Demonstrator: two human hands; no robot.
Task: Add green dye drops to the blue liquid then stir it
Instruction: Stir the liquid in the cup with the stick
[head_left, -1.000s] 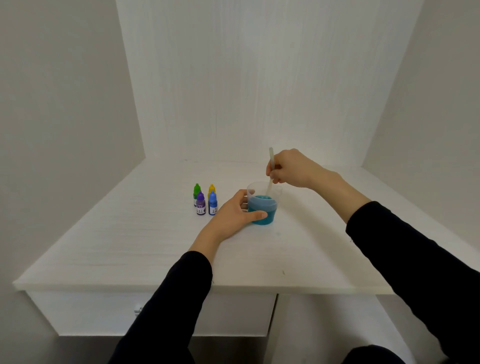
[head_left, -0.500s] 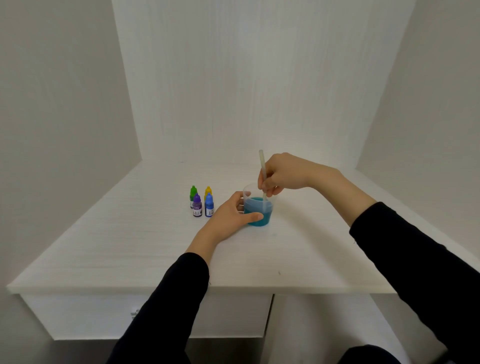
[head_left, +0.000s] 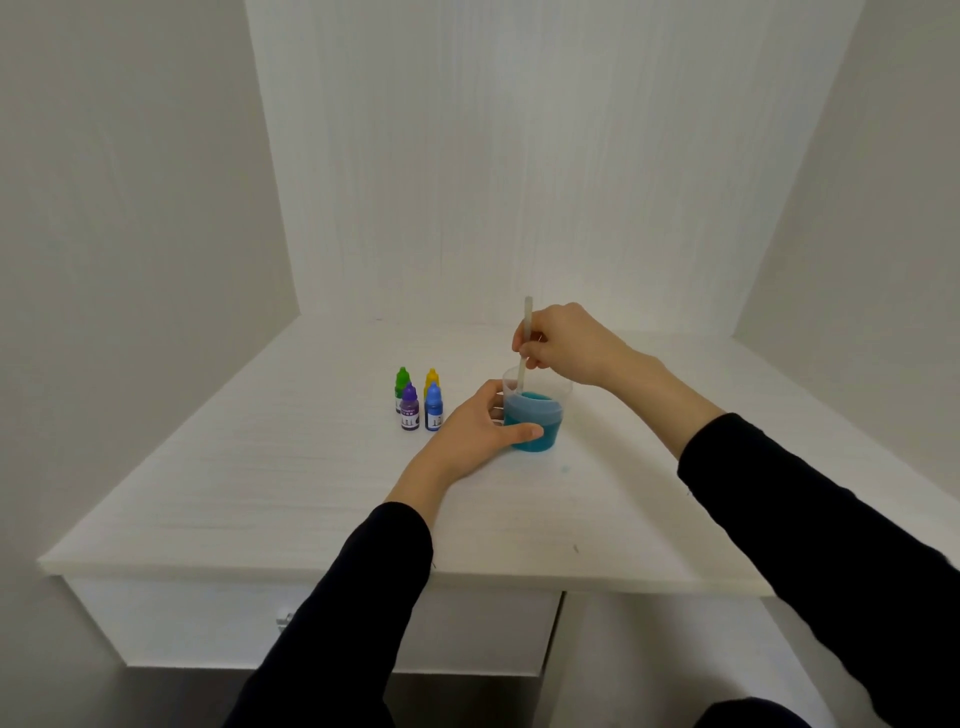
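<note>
Head view: left hand (head_left: 470, 428) grips cup (head_left: 543, 415); right hand (head_left: 563, 343) pinches stirrer (head_left: 524, 338) above it.

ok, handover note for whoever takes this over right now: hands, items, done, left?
Left hand grips the clear cup of blue-teal liquid on the white desk.
Right hand pinches the stir stick, lower end in the liquid.
Green dye bottle stands capped with the yellow, purple and blue bottles, left of the cup.
Done: dye apparently added.
Left: finish stirring, remove the stick. A small blue spot lies beside the cup.
</note>
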